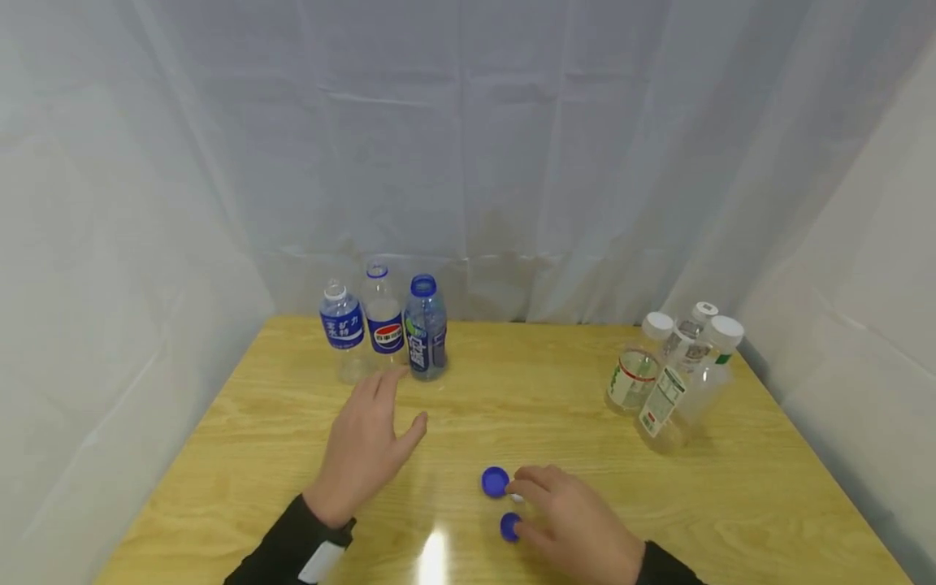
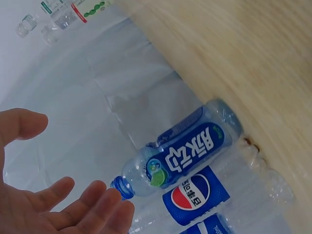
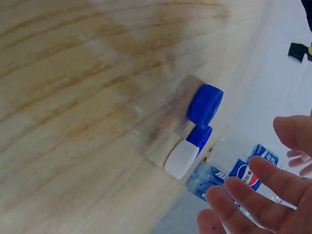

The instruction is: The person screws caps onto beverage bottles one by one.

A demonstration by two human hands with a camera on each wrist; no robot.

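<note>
My left hand (image 1: 366, 443) hovers with fingers extended and thumb apart, just in front of three uncapped bottles. These are a bottle with a blue-and-white label (image 1: 342, 327), a Pepsi bottle (image 1: 385, 333) and a blue-tinted bottle (image 1: 426, 337). In the left wrist view nothing lies between its fingers (image 2: 90, 209). My right hand (image 1: 574, 520) reaches over three loose caps with its fingers loosely bent and holding nothing. They are a larger blue cap (image 1: 494, 482), a smaller blue cap (image 1: 509, 527) and a white cap (image 3: 181, 159), which the fingers partly hide in the head view.
At the table's right side stand three clear bottles with white caps: one with a red-banded label (image 1: 630, 378), one with a green-and-white label (image 1: 663, 400) and one behind (image 1: 686, 341). Pale sheeting (image 1: 468, 162) hangs round the wooden table (image 1: 512, 390).
</note>
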